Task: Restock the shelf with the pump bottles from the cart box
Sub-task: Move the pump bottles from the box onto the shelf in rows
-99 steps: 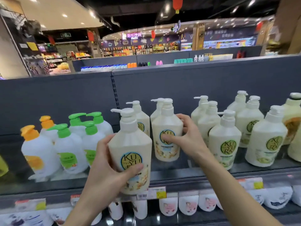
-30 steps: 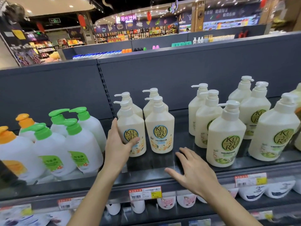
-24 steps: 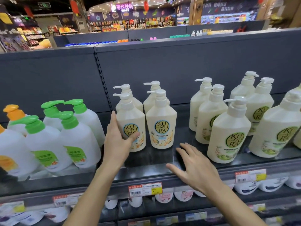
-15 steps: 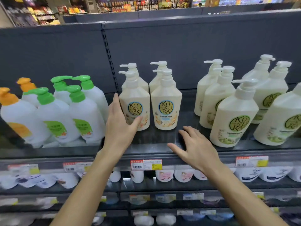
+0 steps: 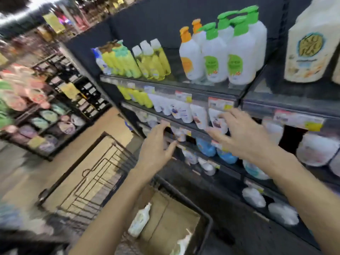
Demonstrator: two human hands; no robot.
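Two bare forearms, no sleeves, left hand (image 5: pixel 156 144) and right hand (image 5: pixel 241 137) without rings

We have turned left and down, away from the shelf (image 5: pixel 184 83). Our left hand (image 5: pixel 156 144) has let go of the cream pump bottle (image 5: pixel 311 43), which now stands at the far right. Both hands are empty with fingers spread, our right hand (image 5: pixel 239 137) off the shelf edge. The cart (image 5: pixel 103 173) and its cardboard box (image 5: pixel 165 218), with two pump bottles (image 5: pixel 139 220) lying inside, have come into view below.

We see both empty hands, left (image 5: pixel 156 144) and right (image 5: pixel 237 135), spread above a cardboard cart box (image 5: pixel 176 216) holding a cream plastic pump bottle (image 5: pixel 139 220).
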